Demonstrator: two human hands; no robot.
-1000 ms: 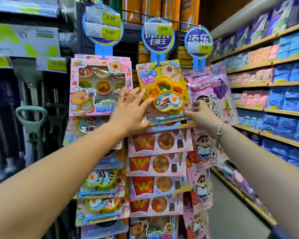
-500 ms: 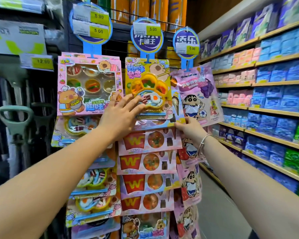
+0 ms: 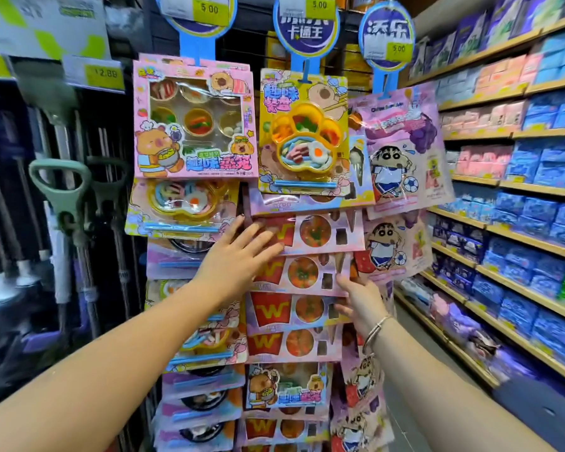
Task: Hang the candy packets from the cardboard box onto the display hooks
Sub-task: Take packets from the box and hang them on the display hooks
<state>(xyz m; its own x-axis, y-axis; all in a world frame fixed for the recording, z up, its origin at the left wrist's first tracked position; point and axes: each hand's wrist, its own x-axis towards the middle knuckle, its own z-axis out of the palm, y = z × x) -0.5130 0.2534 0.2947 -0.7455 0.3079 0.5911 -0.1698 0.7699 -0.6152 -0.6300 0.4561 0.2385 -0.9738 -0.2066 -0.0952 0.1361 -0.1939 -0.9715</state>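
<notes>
Resting flat, fingers spread and clasping nothing, left hand [image 3: 238,259] on the upper red-and-pink "W" packet [image 3: 310,234] in the middle column of the display. Right hand [image 3: 356,296] at the right edge of the "W" packet below [image 3: 302,274], fingertips [image 3: 341,280] touching its lower corner; loose and open as far as visible, not closed round the card, though thumb position hidden.

Directly above both hands: yellow paw-tray packet [image 3: 302,138], hanging upright beneath the middle blue price tag [image 3: 307,24], lower edge overlapping the packets beneath. Hook itself not visible behind the header. Pink capybara packet [image 3: 194,119] hanging to the left; purple cartoon pouch [image 3: 402,148] to the right, tilted outward.

Further out: shelves of blue and pink packs [image 3: 529,177] along the right aisle; green-handled tools [image 3: 61,187] on the dark rack at left. Cardboard box not in frame.

Judged step: tidying stage of a hanging cycle, with 2 empty hands pressing the lower rows flat and no packet in transit.

Next move, as judged: withdrawal of both hands without dragging the overlapping cards, a reach down to the box out of view, selection of 1 packet, and alignment of its hang-hole with a free hook. Risk noted: crowded columns, easy snagging of neighbours.
</notes>
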